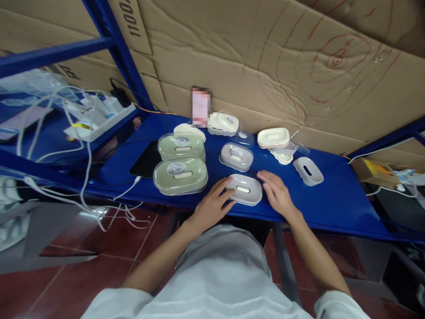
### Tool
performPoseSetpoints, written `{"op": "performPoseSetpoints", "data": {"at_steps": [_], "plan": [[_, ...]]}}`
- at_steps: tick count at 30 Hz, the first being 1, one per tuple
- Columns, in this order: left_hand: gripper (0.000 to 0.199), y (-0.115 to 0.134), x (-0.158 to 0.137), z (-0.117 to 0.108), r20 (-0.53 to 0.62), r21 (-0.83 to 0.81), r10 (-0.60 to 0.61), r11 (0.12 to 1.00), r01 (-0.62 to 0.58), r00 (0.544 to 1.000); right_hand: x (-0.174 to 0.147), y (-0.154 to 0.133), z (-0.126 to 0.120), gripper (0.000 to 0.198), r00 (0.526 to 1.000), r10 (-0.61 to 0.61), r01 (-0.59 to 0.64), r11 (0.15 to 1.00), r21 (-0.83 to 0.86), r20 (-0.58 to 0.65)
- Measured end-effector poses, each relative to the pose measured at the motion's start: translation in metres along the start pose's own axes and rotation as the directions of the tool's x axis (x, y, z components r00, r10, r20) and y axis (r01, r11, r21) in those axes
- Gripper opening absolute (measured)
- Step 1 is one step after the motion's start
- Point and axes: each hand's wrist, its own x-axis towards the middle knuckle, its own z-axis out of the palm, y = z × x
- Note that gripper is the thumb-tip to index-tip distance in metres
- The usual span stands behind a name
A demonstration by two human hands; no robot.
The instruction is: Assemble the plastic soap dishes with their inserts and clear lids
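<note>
A grey oval soap dish point(250, 199) with a cream-coloured piece in its central slot lies on the blue table in front of me. My left hand point(214, 204) has its fingers spread, the tips touching the dish's left rim. Just off the right side of the same dish is my right hand point(277, 193), fingers apart and nothing in it. Behind sits another grey soap dish point(247, 163), with a round label and a clear cover. Two green soap dishes point(195, 179) with labels stand to the left of my left hand.
Farther right lies a grey slotted tray point(310, 172). Cream trays point(274, 136) and a covered cream dish point(223, 124) stand at the back, near a cardboard wall point(232, 57). A black phone point(146, 161) with a white cable and a power strip point(106, 117) are on the left.
</note>
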Motion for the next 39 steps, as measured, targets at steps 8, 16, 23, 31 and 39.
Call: {"op": "performPoseSetpoints", "data": {"at_steps": [8,16,23,31,39], "plan": [[0.028,0.002,0.001,-0.004,0.021,0.027,-0.004,1.000,0.003,1.000,0.123,0.102,0.019,0.057,0.986,0.043,-0.029,0.996,-0.088,0.161],[0.028,0.000,-0.002,-0.001,0.050,0.004,-0.026,1.000,0.025,0.998,0.094,0.071,0.009,0.055,0.980,0.111,-0.049,0.939,-0.341,0.165],[0.028,0.001,-0.003,-0.002,0.083,-0.076,-0.101,0.991,0.107,0.991,0.016,0.050,-0.013,0.052,0.969,0.238,-0.246,0.929,-0.277,-0.064],[0.047,0.003,-0.001,-0.005,0.064,-0.166,-0.145,0.974,0.154,0.987,-0.047,0.008,-0.020,0.049,0.903,0.377,-0.382,0.924,0.014,-0.207],[0.090,0.001,0.001,-0.003,0.078,-0.267,-0.181,0.944,0.196,0.980,-0.053,-0.048,0.013,0.052,0.988,0.154,-0.154,0.988,-0.005,-0.002]]}}
